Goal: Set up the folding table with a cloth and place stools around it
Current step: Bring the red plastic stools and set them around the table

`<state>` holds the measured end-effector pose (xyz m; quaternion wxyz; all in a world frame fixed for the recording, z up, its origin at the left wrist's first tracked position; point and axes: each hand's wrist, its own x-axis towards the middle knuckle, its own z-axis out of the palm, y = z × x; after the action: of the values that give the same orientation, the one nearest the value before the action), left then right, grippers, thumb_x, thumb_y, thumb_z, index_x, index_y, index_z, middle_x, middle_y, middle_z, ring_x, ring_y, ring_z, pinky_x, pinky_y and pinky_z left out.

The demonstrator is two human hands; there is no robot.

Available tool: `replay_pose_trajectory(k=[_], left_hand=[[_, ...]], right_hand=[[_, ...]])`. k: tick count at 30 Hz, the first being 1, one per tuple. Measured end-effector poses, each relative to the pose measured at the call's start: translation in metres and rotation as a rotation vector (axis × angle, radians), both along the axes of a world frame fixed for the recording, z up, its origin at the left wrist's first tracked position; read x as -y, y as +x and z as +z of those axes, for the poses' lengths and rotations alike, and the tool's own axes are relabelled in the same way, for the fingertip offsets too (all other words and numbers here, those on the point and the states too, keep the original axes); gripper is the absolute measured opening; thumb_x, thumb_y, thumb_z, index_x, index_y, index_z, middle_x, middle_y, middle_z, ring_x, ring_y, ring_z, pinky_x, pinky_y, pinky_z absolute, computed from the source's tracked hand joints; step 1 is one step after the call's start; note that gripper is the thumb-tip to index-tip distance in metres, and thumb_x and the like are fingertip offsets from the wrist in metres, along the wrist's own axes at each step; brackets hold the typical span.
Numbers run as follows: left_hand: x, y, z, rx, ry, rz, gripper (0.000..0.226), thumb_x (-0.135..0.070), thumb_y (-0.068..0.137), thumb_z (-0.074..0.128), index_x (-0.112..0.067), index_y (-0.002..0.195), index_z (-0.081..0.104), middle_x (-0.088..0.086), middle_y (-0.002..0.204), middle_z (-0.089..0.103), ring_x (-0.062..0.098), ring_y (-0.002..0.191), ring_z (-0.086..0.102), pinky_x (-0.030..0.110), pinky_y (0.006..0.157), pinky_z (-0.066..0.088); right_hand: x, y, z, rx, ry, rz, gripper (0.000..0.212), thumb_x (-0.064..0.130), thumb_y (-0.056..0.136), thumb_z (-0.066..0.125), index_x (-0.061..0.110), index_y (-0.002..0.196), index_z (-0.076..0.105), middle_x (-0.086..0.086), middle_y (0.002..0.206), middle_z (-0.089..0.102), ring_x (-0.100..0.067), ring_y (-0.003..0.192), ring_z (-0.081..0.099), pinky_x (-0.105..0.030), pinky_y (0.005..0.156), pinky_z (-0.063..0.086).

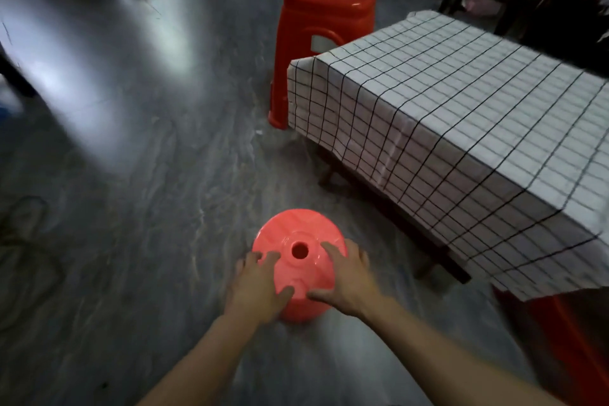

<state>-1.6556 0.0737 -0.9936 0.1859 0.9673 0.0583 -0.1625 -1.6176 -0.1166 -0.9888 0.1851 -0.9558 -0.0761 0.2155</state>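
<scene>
With both hands on it, the round red stool (pixel 298 234) stands on the grey floor (pixel 131 175), near the table's left side. Left hand (pixel 260 283) covers the seat's left edge and right hand (pixel 346 277) its right edge, centre hole between them. Fingers on both are spread and lie fairly flat on top; thumbs point inward. Checked cloth (pixel 461 115) covers the folding table (pixel 395 208). A second red stool (pixel 316 30) stands upright just beside the far corner. A third red stool (pixel 573 346) is partly under the cloth's near corner.

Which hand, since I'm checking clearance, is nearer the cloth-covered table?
Right. The right hand rests on the round stool, toward the table; the left hand rests on its far edge.
</scene>
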Motion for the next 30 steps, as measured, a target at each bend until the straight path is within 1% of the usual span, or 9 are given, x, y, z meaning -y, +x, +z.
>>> replay_pose_trajectory(k=[2,4,7,11,16,19,24,27,30], left_hand=[[0.000,0.012,-0.034,-0.050,0.069,-0.073,0.095,-0.065,0.074,0.064,-0.036,0.152,0.018,0.013,0.157,0.016,0.032,0.145,0.013,0.042,0.115,0.026],[-0.001,0.021,-0.059,-0.123,0.117,-0.136,0.114,-0.069,0.063,0.071,-0.043,0.152,0.005,0.019,0.160,-0.004,0.038,0.147,-0.005,0.051,0.116,0.021],[0.003,0.030,-0.079,-0.152,0.195,-0.230,0.122,-0.063,0.058,0.078,-0.047,0.150,-0.001,0.023,0.159,-0.009,0.046,0.145,-0.013,0.060,0.115,0.018],[0.006,0.034,-0.083,-0.086,0.255,-0.233,0.110,-0.058,0.063,0.079,-0.047,0.149,0.010,0.023,0.158,0.006,0.049,0.145,-0.004,0.058,0.114,0.024],[0.006,0.032,-0.082,-0.072,0.260,-0.222,0.112,-0.058,0.062,0.080,-0.049,0.148,0.008,0.024,0.158,0.002,0.049,0.143,-0.002,0.056,0.115,0.023],[0.007,0.031,-0.080,-0.070,0.286,-0.238,0.111,-0.059,0.063,0.079,-0.047,0.149,0.009,0.026,0.157,0.006,0.050,0.143,0.001,0.054,0.117,0.019],[-0.001,0.017,-0.071,-0.118,0.275,-0.177,0.113,-0.055,0.056,0.085,-0.047,0.146,0.016,0.021,0.152,0.006,0.050,0.139,0.009,0.055,0.108,0.036],[-0.012,0.005,-0.064,-0.180,0.286,-0.188,0.109,-0.056,0.058,0.084,-0.046,0.145,0.020,0.021,0.154,0.003,0.047,0.142,0.004,0.055,0.111,0.032],[-0.024,-0.010,-0.059,-0.263,0.287,-0.162,0.101,-0.058,0.062,0.080,-0.049,0.144,0.022,0.018,0.155,-0.002,0.049,0.141,0.008,0.054,0.110,0.033]], right_hand=[[-0.004,0.013,-0.036,-0.016,-0.021,0.043,0.118,0.066,0.061,0.077,0.035,0.155,0.012,-0.019,0.158,0.005,-0.039,0.146,0.008,-0.044,0.119,0.015],[-0.007,0.018,-0.066,-0.009,-0.106,0.151,0.122,0.063,0.065,0.077,0.031,0.156,0.003,-0.027,0.159,-0.008,-0.040,0.148,-0.013,-0.049,0.120,-0.004],[-0.009,0.013,-0.092,0.131,-0.280,0.291,0.119,0.052,0.073,0.076,0.022,0.156,-0.004,-0.023,0.161,-0.003,-0.042,0.147,-0.019,-0.058,0.115,-0.015],[-0.011,0.016,-0.089,0.115,-0.299,0.310,0.118,0.043,0.076,0.079,0.023,0.156,-0.005,-0.021,0.161,-0.005,-0.046,0.146,-0.014,-0.059,0.115,-0.011],[-0.011,0.016,-0.084,0.080,-0.249,0.269,0.121,0.042,0.071,0.084,0.027,0.156,-0.001,-0.027,0.159,-0.004,-0.047,0.146,-0.012,-0.057,0.116,-0.010],[-0.013,0.016,-0.080,0.029,-0.213,0.212,0.125,0.043,0.064,0.088,0.032,0.156,0.005,-0.028,0.158,-0.006,-0.052,0.145,-0.007,-0.056,0.118,-0.002],[-0.021,0.007,-0.071,-0.027,-0.189,0.259,0.115,0.051,0.065,0.085,0.034,0.154,0.014,-0.030,0.158,-0.004,-0.056,0.144,-0.001,-0.057,0.118,0.006],[-0.031,-0.011,-0.070,-0.001,-0.143,0.230,0.101,0.059,0.067,0.079,0.037,0.151,0.025,-0.023,0.157,0.007,-0.047,0.143,0.014,-0.051,0.119,0.021],[-0.044,-0.031,-0.072,0.039,-0.102,0.180,0.091,0.058,0.067,0.079,0.037,0.143,0.036,-0.012,0.149,0.021,-0.039,0.133,0.031,-0.046,0.108,0.039]])
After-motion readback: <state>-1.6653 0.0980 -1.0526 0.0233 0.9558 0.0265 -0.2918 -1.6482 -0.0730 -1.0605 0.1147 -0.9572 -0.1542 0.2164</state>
